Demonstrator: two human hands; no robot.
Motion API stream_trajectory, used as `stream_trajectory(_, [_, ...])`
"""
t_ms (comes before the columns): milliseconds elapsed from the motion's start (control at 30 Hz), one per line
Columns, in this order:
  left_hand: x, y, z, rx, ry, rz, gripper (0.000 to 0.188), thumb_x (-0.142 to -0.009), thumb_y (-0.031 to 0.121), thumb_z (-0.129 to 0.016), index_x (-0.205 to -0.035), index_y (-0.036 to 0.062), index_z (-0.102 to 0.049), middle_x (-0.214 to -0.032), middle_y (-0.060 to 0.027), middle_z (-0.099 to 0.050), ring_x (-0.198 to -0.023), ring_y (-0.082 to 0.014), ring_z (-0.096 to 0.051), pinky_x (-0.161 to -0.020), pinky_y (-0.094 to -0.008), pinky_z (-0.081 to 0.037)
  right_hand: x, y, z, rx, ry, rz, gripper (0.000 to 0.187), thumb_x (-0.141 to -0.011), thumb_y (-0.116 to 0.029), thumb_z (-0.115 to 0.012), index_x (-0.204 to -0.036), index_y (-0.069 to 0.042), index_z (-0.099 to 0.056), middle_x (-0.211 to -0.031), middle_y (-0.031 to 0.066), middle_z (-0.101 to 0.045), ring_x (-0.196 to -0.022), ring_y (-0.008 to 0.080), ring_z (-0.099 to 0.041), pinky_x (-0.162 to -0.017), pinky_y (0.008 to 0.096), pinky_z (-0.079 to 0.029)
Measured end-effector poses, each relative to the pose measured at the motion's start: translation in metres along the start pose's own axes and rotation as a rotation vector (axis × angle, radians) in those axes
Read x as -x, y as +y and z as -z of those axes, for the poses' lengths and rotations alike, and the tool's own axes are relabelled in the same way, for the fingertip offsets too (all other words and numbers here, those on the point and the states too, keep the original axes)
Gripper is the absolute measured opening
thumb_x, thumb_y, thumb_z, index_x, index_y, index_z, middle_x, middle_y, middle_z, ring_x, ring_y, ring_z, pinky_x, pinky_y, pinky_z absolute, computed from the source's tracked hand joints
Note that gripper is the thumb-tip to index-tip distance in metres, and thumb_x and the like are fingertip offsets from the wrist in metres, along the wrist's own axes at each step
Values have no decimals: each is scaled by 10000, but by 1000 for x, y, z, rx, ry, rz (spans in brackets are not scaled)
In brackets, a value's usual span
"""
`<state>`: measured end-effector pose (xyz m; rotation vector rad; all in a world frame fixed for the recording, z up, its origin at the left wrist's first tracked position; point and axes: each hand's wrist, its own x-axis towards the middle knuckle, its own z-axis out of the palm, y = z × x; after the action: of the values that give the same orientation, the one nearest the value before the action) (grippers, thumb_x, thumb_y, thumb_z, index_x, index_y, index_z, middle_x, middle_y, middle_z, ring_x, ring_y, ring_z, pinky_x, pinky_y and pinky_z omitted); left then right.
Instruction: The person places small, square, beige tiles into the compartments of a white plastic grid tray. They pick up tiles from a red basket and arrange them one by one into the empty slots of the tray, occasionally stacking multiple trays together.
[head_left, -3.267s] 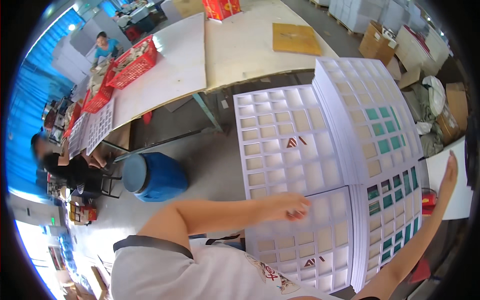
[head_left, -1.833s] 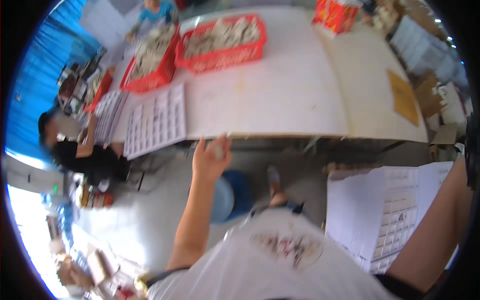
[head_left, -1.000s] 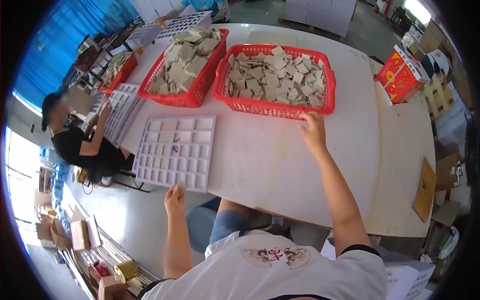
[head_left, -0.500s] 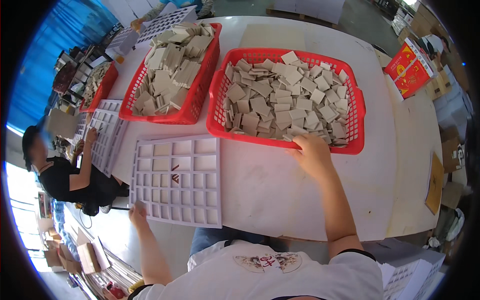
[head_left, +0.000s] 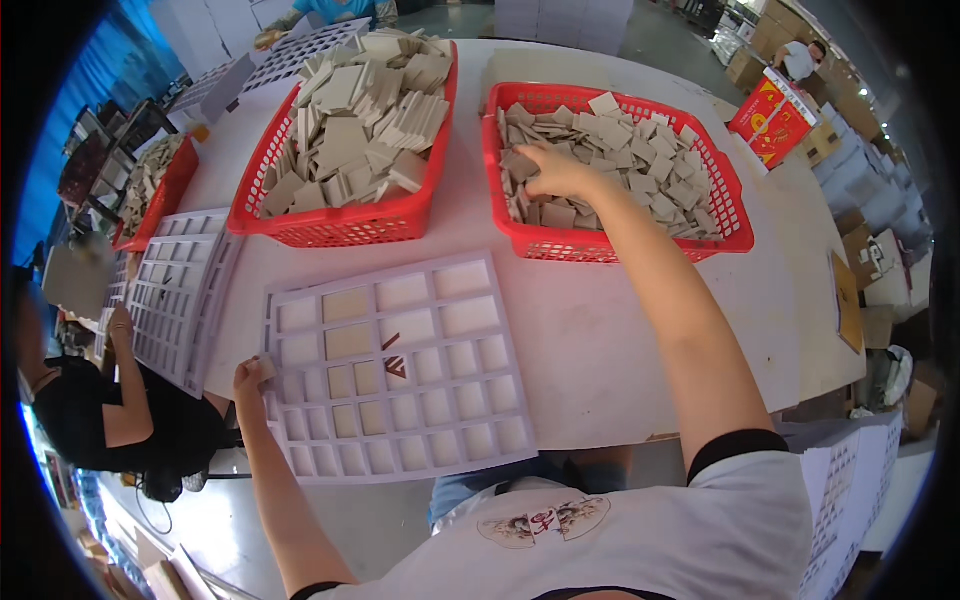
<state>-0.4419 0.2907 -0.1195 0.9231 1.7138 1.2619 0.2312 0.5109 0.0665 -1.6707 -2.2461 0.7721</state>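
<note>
My right hand reaches over the left part of a red plastic basket, its thumb and fingers apart among small square beige board pieces. Whether the fingertips touch a piece is hard to make out. At the left edge of a white grid tray, my left hand pinches a small light square piece. The tray lies near the table's front edge. Several of its left-side compartments look beige, and the others look white. A dark brown mark shows in the middle of the tray.
Left of my basket stands a second red basket heaped with larger beige pieces. More grid trays lie at the left, where a co-worker's hand rests. A red box stands at the table's back right.
My right hand has moved from the basket's near rim to the pieces in its left part. The view has shifted, and the tray now sits at a different angle. My left hand stays by the tray's left edge.
</note>
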Motion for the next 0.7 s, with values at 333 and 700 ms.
stream_trajectory(333, [44, 10, -65, 151, -193, -34, 128, -931, 174, -589, -998, 69, -556, -1303, -70, -506, -1160, -146, -456, -970, -276, -355, -17, -17, -43, 365, 26, -392, 830, -691, -228, -753, -1410, -114, -353, -1365, 281, -448, -1239, 402, -483, -999, 457, -432])
stream_trajectory(700, [115, 51, -104, 183, -196, -18, 116, -896, 124, -622, -982, 82, -558, -943, 50, -515, -890, -66, -446, -811, -218, -358, -20, -37, -49, 379, -91, -580, 878, -676, -117, -736, -1430, -94, -287, -1055, 277, -639, -956, 397, -643, -784, 468, -515])
